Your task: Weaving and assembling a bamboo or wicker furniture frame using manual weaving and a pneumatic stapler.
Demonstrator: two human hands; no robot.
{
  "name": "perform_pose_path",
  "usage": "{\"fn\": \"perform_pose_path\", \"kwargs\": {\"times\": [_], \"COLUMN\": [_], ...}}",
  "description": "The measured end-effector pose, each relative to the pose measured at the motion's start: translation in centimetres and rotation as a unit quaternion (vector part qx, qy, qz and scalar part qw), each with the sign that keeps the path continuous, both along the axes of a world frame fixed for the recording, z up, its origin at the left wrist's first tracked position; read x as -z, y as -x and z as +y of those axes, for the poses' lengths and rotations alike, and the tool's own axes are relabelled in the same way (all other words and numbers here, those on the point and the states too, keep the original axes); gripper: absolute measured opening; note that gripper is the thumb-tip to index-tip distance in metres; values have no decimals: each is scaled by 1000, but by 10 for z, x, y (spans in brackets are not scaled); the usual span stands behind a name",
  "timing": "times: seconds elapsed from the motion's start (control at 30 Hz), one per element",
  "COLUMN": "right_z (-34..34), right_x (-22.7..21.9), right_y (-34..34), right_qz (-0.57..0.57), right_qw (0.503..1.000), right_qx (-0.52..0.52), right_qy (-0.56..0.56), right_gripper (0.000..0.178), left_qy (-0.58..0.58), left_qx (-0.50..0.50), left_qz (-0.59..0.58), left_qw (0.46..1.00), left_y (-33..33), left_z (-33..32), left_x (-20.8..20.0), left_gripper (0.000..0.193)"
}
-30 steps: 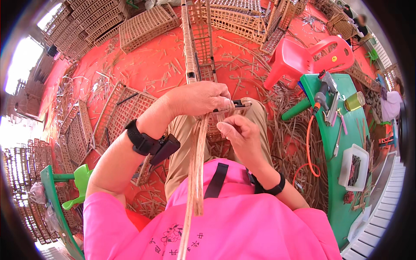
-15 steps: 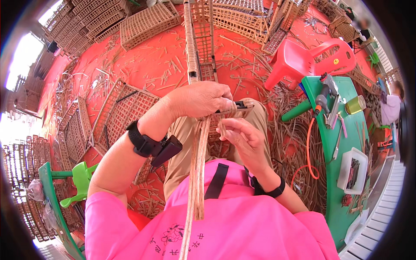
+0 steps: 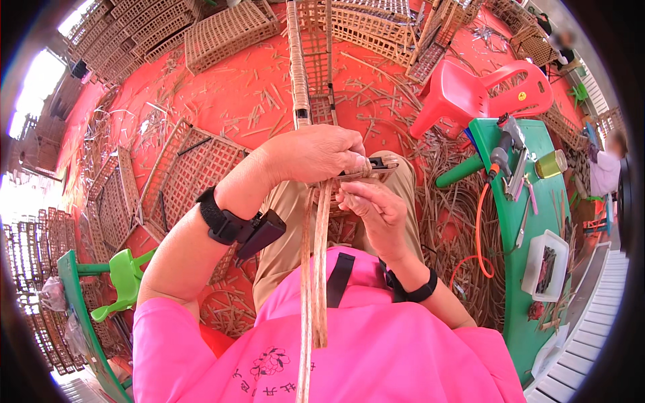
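Note:
Across my lap lies a woven rattan frame (image 3: 299, 74), its long wrapped rail running away from me and its near end between my knees. My left hand (image 3: 312, 154) is closed over that near end, fingers curled down on the rattan strips there. Two long flat rattan strips (image 3: 320, 269) hang from beneath it over my pink shirt. Just to the right and lower, my right hand (image 3: 377, 211) is pinched, thumb against fingers, at a strip end close under the frame. The fingertips largely hide that end. A dark bar (image 3: 377, 163) shows at the frame's near end.
To the right, a green table (image 3: 497, 144) carries a corded power tool (image 3: 500, 154), pliers, a yellow-green jar (image 3: 551, 163) and a white tray (image 3: 545, 265). Beyond it is a red plastic chair (image 3: 463, 94). Woven panels (image 3: 191, 174) and strip scraps cover much of the red floor.
My right hand has moved slightly left and up, closer under the frame. The hanging strips have swung a little right and spread apart. My left hand has stayed nearly in place.

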State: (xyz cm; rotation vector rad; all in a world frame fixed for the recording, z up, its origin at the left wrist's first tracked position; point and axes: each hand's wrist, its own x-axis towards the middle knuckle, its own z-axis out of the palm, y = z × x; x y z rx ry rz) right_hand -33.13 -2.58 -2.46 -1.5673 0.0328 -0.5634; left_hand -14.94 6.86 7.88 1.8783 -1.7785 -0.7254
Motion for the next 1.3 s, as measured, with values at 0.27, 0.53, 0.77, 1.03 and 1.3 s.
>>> {"fn": "perform_pose_path", "kwargs": {"times": [0.27, 0.53, 0.77, 1.03, 1.3], "right_z": [14, 20, 17, 23, 28], "right_x": [-11, -19, -22, -20, -10], "right_y": [-5, -11, -13, -11, -13], "right_qz": [130, 193, 200, 180, 143], "right_qw": [963, 936, 931, 957, 972], "right_qx": [26, 89, 106, 82, 124], "right_qy": [-234, -280, -285, -211, -140], "right_gripper": [16, 17, 16, 18, 16], "left_qy": [-53, -44, -59, -28, -44], "left_qx": [-57, -70, -61, -54, -62], "left_qz": [25, 26, 33, 36, 41], "left_qw": [997, 996, 996, 998, 996], "left_y": [1, 0, 1, -2, -2], "left_z": [-3, 0, -3, 0, -1], "left_x": [-2, 4, -3, 4, 2], "left_gripper": [38, 39, 37, 37, 35]}}
